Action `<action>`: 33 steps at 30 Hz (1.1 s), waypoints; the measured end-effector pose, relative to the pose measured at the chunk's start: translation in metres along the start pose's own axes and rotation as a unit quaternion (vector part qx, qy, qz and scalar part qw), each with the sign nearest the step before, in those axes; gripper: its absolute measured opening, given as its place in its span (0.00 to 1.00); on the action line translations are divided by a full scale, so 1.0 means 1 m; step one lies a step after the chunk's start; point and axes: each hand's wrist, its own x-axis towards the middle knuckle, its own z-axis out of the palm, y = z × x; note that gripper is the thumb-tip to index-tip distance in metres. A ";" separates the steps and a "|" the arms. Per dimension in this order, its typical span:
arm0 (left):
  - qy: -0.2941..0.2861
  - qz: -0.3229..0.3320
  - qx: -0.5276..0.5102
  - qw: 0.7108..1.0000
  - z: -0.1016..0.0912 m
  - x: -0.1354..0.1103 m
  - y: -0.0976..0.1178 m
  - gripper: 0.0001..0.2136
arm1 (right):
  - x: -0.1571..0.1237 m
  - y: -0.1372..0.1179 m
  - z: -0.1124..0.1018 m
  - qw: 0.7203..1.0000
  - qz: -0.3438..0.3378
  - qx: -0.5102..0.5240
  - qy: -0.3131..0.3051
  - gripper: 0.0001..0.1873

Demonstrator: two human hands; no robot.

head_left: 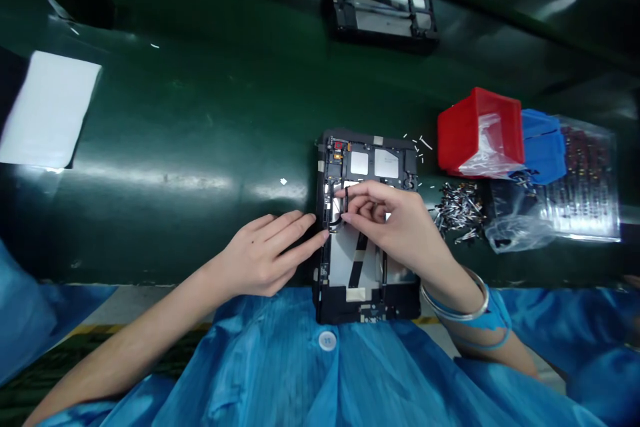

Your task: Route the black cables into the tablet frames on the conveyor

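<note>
While both hands work at it, the scene reads so:

Device: an opened tablet chassis (pixel 367 280) lies flat at the near edge of the green work surface (pixel 200 113), just past the blue smock (pixel 310 373).
Long axis: runs from 6 o'clock to 12 o'clock; the end with the metal shields and the small red part points to 12, the connector end points to 6 and touches the smock.
Small part: a thin black strip (pixel 345 203) stands nearly parallel to that axis over the upper left of the chassis.
Right hand (pixel 400 227): comes in from 4 o'clock, back upward, wrist bent, thumb and forefinger pinched on the black strip, the other fingers curled loosely; a bangle (pixel 457 310) sits at the wrist.
Left hand (pixel 270 257): comes in from 8 o'clock, palm down, fingers stretched out and together, holding nothing, fingertips pressed to the left edge of the chassis.
At 3 o'clock of the chassis: a heap of small metal parts (pixel 460 210), near.
At 2 o'clock: a red bin (pixel 480 130), a blue bin (pixel 545 147) beside it, clear plastic bags (pixel 585 180) further right.
At 12 o'clock, well apart: a second chassis (pixel 383 7).
At 10 o'clock, far: a white sheet (pixel 50 110).
</note>
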 end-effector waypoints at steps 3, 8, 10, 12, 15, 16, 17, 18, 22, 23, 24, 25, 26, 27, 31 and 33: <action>0.001 -0.007 -0.005 1.000 0.001 -0.001 0.000 0.21 | 0.002 0.000 -0.001 1.000 -0.003 -0.006 -0.008 0.10; -0.008 -0.023 -0.026 0.999 0.002 -0.001 0.000 0.22 | 0.003 -0.001 -0.002 1.000 -0.005 -0.024 -0.016 0.11; -0.010 -0.028 -0.035 0.999 0.002 0.001 0.001 0.21 | 0.003 -0.001 -0.003 1.000 -0.005 -0.023 -0.015 0.11; -0.008 -0.039 -0.058 0.998 0.001 0.003 0.002 0.20 | 0.003 -0.002 -0.003 1.000 -0.001 -0.009 -0.009 0.11; 0.006 -0.060 -0.104 0.993 0.001 0.005 0.003 0.22 | 0.003 -0.001 -0.003 0.999 0.013 0.033 -0.003 0.11; 0.011 -0.065 -0.113 0.991 0.001 0.005 0.003 0.22 | 0.003 -0.001 -0.002 0.999 0.018 0.046 -0.004 0.11; 0.015 -0.068 -0.117 0.991 0.001 0.005 0.003 0.22 | 0.003 0.000 -0.002 0.998 0.022 0.058 -0.007 0.11; 0.019 -0.070 -0.120 0.990 0.002 0.005 0.003 0.22 | 0.003 0.001 -0.002 0.997 0.025 0.067 -0.008 0.11; 0.033 -0.075 -0.134 0.988 0.002 0.004 0.002 0.18 | 0.003 0.002 -0.003 0.994 0.036 0.106 -0.013 0.12; 0.036 -0.077 -0.138 0.987 0.002 0.004 0.001 0.17 | 0.003 0.002 -0.003 0.992 0.039 0.116 -0.017 0.12; 0.038 -0.077 -0.141 0.986 0.002 0.004 0.001 0.16 | 0.004 0.001 -0.004 0.991 0.044 0.124 -0.019 0.12; 0.039 -0.077 -0.141 0.986 0.002 0.004 0.001 0.16 | 0.004 0.001 -0.004 0.990 0.048 0.132 -0.021 0.13; 0.037 -0.077 -0.139 0.987 0.002 0.004 0.001 0.15 | 0.003 0.001 -0.005 0.989 0.052 0.139 -0.021 0.13; 0.035 -0.076 -0.135 0.987 0.002 0.004 0.001 0.14 | 0.003 0.000 -0.005 0.988 0.055 0.146 -0.020 0.13; 0.031 -0.070 -0.124 0.989 0.002 0.004 0.001 0.14 | 0.002 0.000 -0.006 0.984 0.057 0.165 -0.021 0.11; 0.029 -0.070 -0.122 0.990 0.001 0.004 0.001 0.15 | 0.001 0.000 -0.005 0.986 0.059 0.157 -0.020 0.11</action>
